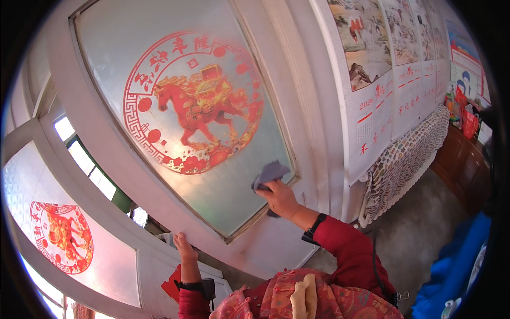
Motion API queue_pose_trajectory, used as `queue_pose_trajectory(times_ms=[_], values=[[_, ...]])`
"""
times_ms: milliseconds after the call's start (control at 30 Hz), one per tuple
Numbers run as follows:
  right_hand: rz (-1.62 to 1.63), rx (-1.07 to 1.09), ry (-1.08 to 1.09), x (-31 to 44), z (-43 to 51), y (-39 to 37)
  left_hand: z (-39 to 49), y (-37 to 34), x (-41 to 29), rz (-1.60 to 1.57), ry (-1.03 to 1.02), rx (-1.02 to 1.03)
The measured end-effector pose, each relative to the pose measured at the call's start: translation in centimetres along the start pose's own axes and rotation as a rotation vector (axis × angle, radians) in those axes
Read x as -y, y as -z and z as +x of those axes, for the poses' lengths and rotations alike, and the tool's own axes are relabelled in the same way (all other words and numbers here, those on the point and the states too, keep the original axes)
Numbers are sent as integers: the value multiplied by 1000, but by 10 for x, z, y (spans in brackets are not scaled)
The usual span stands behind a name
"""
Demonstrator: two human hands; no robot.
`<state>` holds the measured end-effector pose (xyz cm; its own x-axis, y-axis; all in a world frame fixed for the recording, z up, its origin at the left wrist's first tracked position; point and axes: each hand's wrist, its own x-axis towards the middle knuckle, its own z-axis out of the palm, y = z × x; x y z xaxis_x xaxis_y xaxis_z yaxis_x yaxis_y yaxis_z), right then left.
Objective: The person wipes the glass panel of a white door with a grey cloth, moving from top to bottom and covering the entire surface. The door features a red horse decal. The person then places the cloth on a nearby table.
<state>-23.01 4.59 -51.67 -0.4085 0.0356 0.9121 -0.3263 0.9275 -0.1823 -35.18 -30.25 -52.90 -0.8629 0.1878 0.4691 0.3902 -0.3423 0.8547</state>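
Observation:
My right hand (282,199) holds a bunched grey cloth (271,174) against the lower right part of a frosted glass door pane (223,191). A round red and gold horse decal (199,105) covers the upper middle of that pane, above and left of the cloth. At the lower left, my left hand (185,247) is raised at the edge of the white door (163,199), with no object visible in it. Whether its fingers grip the door edge is hard to tell.
Another door panel (111,259) with a similar decal (63,238) is at the left. Hanging calendar scrolls (370,115) cover the right wall, above a patterned cloth cover (402,167). A brown wooden cabinet (462,171) and blue fabric (450,263) are farther right.

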Motion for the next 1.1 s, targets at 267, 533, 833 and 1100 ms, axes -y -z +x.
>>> queue_pose_trajectory(times_ms=[267,533,833,1100], values=[[301,257,-344,-26,11,43,4,-2,3,9,-34,-69],[182,-577,225,-28,268,135,1,-5,-3,66,-62,-6],[-265,-514,75,-39,305,80,-2,1,0,80,-29,-63],[-151,-352,-46,-68,102,28,-7,-11,-5,59,-41,-64]])
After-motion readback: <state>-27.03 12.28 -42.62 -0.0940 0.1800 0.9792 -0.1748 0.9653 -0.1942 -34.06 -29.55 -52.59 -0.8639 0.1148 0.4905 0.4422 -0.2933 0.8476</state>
